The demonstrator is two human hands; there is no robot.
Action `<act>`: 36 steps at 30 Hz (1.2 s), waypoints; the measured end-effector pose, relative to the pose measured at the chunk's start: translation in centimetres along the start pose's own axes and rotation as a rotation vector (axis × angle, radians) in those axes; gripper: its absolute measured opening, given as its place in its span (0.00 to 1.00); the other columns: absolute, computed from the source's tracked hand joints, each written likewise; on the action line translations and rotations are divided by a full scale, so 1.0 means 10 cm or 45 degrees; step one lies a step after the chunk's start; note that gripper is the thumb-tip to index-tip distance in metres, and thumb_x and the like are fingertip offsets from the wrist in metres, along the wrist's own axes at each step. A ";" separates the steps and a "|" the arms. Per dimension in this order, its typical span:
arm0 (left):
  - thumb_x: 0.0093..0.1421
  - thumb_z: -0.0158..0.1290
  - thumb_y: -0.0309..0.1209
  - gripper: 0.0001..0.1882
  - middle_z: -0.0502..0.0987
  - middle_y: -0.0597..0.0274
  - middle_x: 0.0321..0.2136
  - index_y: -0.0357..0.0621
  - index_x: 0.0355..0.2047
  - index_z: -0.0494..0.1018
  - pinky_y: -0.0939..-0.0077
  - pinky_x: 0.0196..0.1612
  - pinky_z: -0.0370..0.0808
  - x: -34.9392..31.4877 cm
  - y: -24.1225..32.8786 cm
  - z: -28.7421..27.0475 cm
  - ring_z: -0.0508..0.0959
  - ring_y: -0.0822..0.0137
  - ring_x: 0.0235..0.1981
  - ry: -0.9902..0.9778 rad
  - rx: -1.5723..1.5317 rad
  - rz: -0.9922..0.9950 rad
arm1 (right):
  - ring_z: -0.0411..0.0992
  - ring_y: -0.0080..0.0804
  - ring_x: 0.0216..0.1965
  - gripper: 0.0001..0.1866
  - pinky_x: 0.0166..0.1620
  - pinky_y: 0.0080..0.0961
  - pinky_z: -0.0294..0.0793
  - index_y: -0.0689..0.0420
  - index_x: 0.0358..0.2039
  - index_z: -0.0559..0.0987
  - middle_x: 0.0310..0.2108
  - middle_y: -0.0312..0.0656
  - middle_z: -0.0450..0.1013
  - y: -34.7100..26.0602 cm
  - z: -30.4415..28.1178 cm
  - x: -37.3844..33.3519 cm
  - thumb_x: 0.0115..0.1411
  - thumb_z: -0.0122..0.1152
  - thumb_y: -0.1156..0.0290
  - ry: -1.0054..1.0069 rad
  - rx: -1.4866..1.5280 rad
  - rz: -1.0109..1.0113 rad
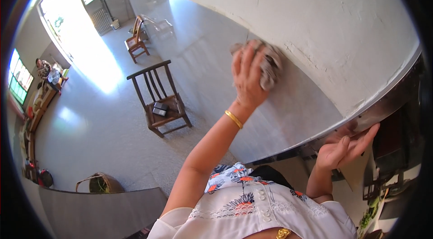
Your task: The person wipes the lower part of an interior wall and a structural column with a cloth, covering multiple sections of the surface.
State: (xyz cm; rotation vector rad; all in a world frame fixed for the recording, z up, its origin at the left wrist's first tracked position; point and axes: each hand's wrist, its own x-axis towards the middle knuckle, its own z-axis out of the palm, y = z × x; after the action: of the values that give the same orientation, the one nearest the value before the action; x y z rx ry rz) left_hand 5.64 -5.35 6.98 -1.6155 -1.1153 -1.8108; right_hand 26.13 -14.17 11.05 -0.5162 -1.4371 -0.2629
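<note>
A crumpled grey-brown cloth (272,68) is pressed against the grey tiled lower wall (288,103), just under the white upper wall. My left hand (251,76) grips it from above, fingers bent over the cloth, with a gold bangle (234,119) around the wrist. Lower right, my right hand (343,151) is held with fingers stretched out and nothing in it. It is beside the dark glossy surface (356,126) past the wall's edge; whether it touches that surface I cannot tell.
A dark wooden chair (167,103) with a small dark box (160,108) on its seat stands left of my arm. Another wooden chair (136,40) is farther along the wall. A person (48,74) sits at the far left. A handled basket (101,183) stands at lower left.
</note>
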 end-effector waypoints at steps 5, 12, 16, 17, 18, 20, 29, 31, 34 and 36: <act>0.47 0.48 0.26 0.25 0.61 0.45 0.51 0.35 0.49 0.62 0.60 0.55 0.55 0.24 -0.70 0.07 0.61 0.45 0.50 0.106 -0.037 -0.554 | 0.43 0.50 0.61 0.33 0.61 0.39 0.42 0.70 0.58 0.45 0.59 0.62 0.41 0.00 0.03 0.00 0.54 0.42 0.72 -0.005 0.078 -0.008; 0.43 0.48 0.22 0.27 0.64 0.44 0.49 0.36 0.48 0.62 0.58 0.56 0.53 -0.11 -0.08 0.17 0.60 0.45 0.52 0.170 0.023 -0.350 | 0.41 0.48 0.62 0.33 0.61 0.41 0.39 0.68 0.59 0.47 0.60 0.56 0.42 -0.02 0.02 -0.02 0.55 0.43 0.70 -0.003 0.016 0.049; 0.41 0.49 0.23 0.26 0.60 0.46 0.54 0.39 0.45 0.66 0.56 0.56 0.52 -0.24 0.30 -0.07 0.57 0.44 0.54 -0.078 -0.198 -0.115 | 0.39 0.51 0.62 0.35 0.61 0.45 0.38 0.69 0.59 0.44 0.60 0.61 0.38 -0.33 0.03 0.00 0.55 0.41 0.66 -0.054 -0.047 0.177; 0.41 0.49 0.23 0.25 0.59 0.45 0.54 0.37 0.45 0.66 0.56 0.56 0.52 -0.23 0.22 -0.08 0.57 0.43 0.54 -0.104 -0.208 -0.094 | 0.37 0.50 0.63 0.35 0.60 0.49 0.40 0.67 0.59 0.46 0.60 0.61 0.39 -0.31 -0.03 -0.08 0.53 0.40 0.65 -0.096 -0.187 -0.162; 0.41 0.49 0.23 0.25 0.59 0.45 0.54 0.37 0.45 0.66 0.56 0.56 0.52 -0.19 0.15 -0.07 0.57 0.43 0.54 -0.106 -0.197 -0.091 | 0.42 0.51 0.61 0.35 0.59 0.51 0.43 0.65 0.59 0.47 0.59 0.60 0.44 -0.29 -0.01 -0.22 0.52 0.41 0.64 0.002 -0.097 -0.337; 0.43 0.47 0.23 0.25 0.59 0.44 0.54 0.34 0.46 0.64 0.55 0.56 0.51 -0.08 0.00 -0.02 0.56 0.43 0.54 0.002 -0.212 -0.196 | 0.51 0.53 0.56 0.33 0.56 0.54 0.49 0.61 0.58 0.51 0.54 0.56 0.52 -0.22 0.02 -0.37 0.51 0.40 0.63 -0.037 0.019 -0.647; 0.50 0.45 0.24 0.20 0.64 0.45 0.48 0.32 0.45 0.64 0.60 0.56 0.54 0.26 -1.05 0.16 0.60 0.46 0.52 0.196 -0.084 -0.477 | 0.59 0.51 0.49 0.13 0.51 0.47 0.56 0.60 0.38 0.69 0.46 0.55 0.62 -0.23 0.52 -0.48 0.53 0.42 0.72 -0.465 -0.149 -0.134; 0.51 0.44 0.24 0.20 0.65 0.47 0.48 0.33 0.46 0.65 0.59 0.56 0.54 0.31 -1.30 0.16 0.60 0.46 0.52 0.190 -0.071 -0.429 | 0.58 0.50 0.48 0.12 0.52 0.48 0.55 0.59 0.37 0.70 0.46 0.55 0.62 -0.23 0.76 -0.54 0.53 0.42 0.72 -0.462 -0.014 0.029; 0.45 0.46 0.19 0.25 0.60 0.46 0.53 0.30 0.48 0.61 0.58 0.56 0.53 0.38 -1.62 0.15 0.57 0.45 0.54 0.111 -0.044 -0.365 | 0.58 0.50 0.48 0.11 0.51 0.47 0.55 0.58 0.35 0.70 0.45 0.55 0.62 -0.24 1.06 -0.58 0.53 0.42 0.73 -0.476 -0.154 0.042; 0.47 0.46 0.20 0.25 0.60 0.46 0.53 0.31 0.48 0.61 0.58 0.56 0.53 0.47 -1.86 0.14 0.57 0.46 0.54 0.108 -0.053 -0.405 | 0.57 0.51 0.48 0.11 0.51 0.46 0.55 0.57 0.35 0.70 0.45 0.54 0.62 -0.22 1.33 -0.61 0.51 0.40 0.75 -0.404 -0.123 0.066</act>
State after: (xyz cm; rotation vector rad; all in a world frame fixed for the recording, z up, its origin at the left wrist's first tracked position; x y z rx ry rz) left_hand -9.05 7.05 6.58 -1.4317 -1.3652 -2.0928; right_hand 12.71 -10.45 6.16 -0.6965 -1.7215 -0.2160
